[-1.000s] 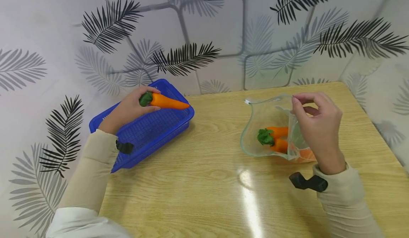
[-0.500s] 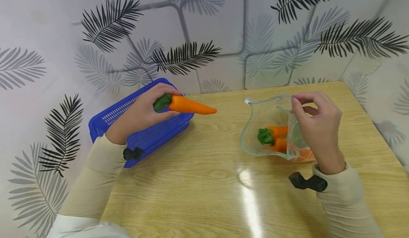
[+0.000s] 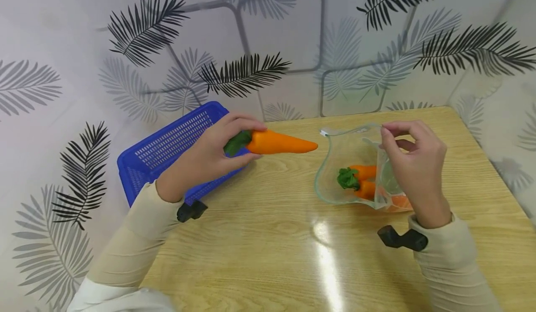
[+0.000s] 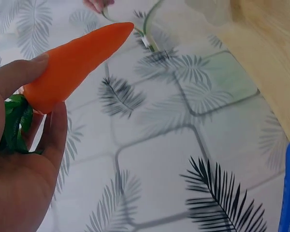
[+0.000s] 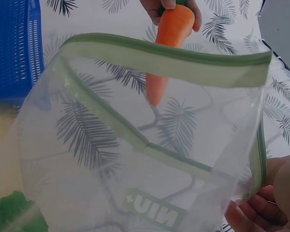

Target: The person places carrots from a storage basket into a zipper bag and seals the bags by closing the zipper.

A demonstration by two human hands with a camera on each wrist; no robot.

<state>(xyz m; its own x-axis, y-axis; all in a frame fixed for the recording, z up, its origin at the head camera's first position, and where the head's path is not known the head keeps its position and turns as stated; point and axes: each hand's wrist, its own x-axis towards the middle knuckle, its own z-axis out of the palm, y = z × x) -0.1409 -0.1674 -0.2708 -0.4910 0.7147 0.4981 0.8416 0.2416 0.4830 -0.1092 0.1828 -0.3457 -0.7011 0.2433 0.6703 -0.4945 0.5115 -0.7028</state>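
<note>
My left hand (image 3: 217, 154) pinches an orange carrot (image 3: 284, 143) by its thick end, the tip pointing right toward the bag. The carrot's green top (image 4: 17, 125) lies against the palm in the left wrist view. A clear zip bag (image 3: 331, 186) with a green-edged mouth stands on the table, its mouth spread apart. My right hand (image 3: 418, 163) pinches the bag's rim between thumb and fingers. Inside the bag lie carrots (image 3: 366, 189) with green leaves (image 3: 347, 178); their right ends are partly hidden. In the right wrist view, the held carrot (image 5: 175, 26) shows beyond the bag's mouth.
A blue plastic basket (image 3: 167, 142) stands at the left, against the wall, partly hidden by the left arm. The wooden table (image 3: 251, 237) reaches back to a wall (image 3: 276, 37) with a leaf pattern. Light glares off the tabletop before the bag.
My left hand has carried the carrot from above the basket rightward, over the table toward the bag. The right hand and the bag have stayed in place.
</note>
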